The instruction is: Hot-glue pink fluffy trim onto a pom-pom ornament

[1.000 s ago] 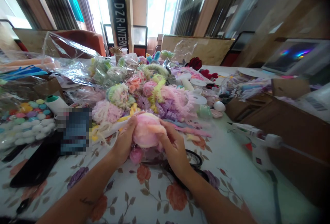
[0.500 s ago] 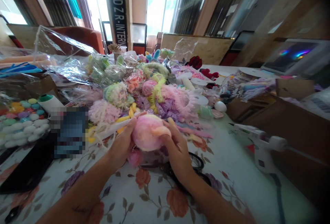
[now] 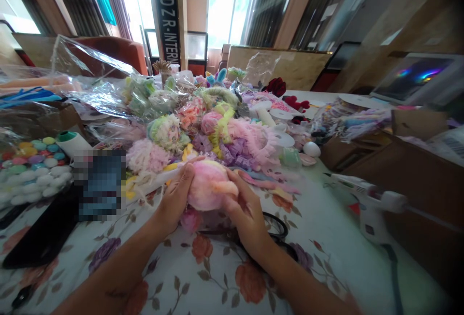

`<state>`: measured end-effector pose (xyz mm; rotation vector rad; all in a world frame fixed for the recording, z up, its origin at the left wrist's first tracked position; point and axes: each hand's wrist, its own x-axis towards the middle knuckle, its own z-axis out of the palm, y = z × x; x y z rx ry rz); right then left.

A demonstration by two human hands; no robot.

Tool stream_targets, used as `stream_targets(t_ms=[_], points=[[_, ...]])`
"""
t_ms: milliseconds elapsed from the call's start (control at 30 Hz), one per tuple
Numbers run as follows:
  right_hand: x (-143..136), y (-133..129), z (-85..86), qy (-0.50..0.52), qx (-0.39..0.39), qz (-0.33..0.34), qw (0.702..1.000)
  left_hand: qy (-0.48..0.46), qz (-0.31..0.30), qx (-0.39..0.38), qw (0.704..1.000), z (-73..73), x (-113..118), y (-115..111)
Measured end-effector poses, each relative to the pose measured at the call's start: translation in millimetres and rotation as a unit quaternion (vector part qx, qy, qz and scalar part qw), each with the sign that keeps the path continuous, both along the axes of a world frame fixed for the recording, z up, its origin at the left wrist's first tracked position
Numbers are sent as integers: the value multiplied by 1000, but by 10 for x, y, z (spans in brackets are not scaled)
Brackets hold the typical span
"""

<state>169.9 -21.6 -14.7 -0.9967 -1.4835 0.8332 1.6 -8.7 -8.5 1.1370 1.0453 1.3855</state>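
A fuzzy pink-and-yellow ball is held between my two hands above the flowered tablecloth. My left hand is wrapped round its left side. My right hand grips its right side, with thumb and fingers near a peach-coloured strip that lies against the ball. Just below the ball hangs or lies a small pink pompom; whether it is attached cannot be seen. Black-handled scissors lie on the cloth, partly hidden under my right hand and wrist.
Behind my hands spreads a heap of pastel yarn, ribbons and trims. A white glue gun stands at right before a cardboard box. On the left are several pompoms in a bag and a black flat object.
My right thumb has shifted down from the peach strip to the lower right of the ball. The strip now lies flatter against it. The view has moved slightly.
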Motion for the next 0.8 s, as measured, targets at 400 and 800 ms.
stream_targets(t_ms=[400, 800], points=[[-10, 8, 25, -23, -11, -36, 999, 33, -73, -48, 996, 133, -66, -32], [12, 102, 30, 11, -25, -96, 995, -19, -158, -37, 987, 106, -56, -34]])
